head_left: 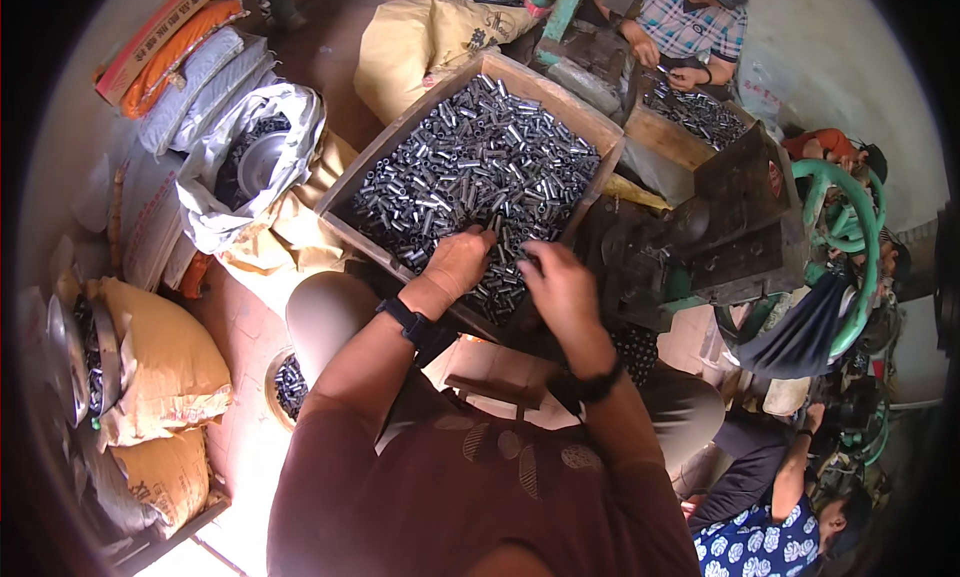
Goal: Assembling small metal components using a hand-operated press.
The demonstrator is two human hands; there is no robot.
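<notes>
**Both hands deep in a tray of small metal tubes**

The left hand (pixel 458 262) lies knuckles-up on the heap of short metal tubes (pixel 470 167), fingers curled down among the pieces; whether it grips any cannot be told. The right hand (pixel 558 282), just beside it, also rests on the pile, its fingers bent and pinching toward a few tubes at the fingertips, though the grasp itself is hidden. Each wrist wears a dark band.

The tubes are short, hollow cylinders, grey and shiny, lying jumbled in every direction. They fill a shallow wooden tray (pixel 405 127) that stretches away ahead of both hands and tilts slightly to the right.

Beyond the right hand stands a dark metal machine (pixel 720 227) with a green wheel (pixel 850 247). Left of the left hand sit a white sack (pixel 230 177) and yellow sacks (pixel 165 362). Far ahead, another person in a checked shirt (pixel 685 22) works at a second box of tubes (pixel 695 112).
</notes>
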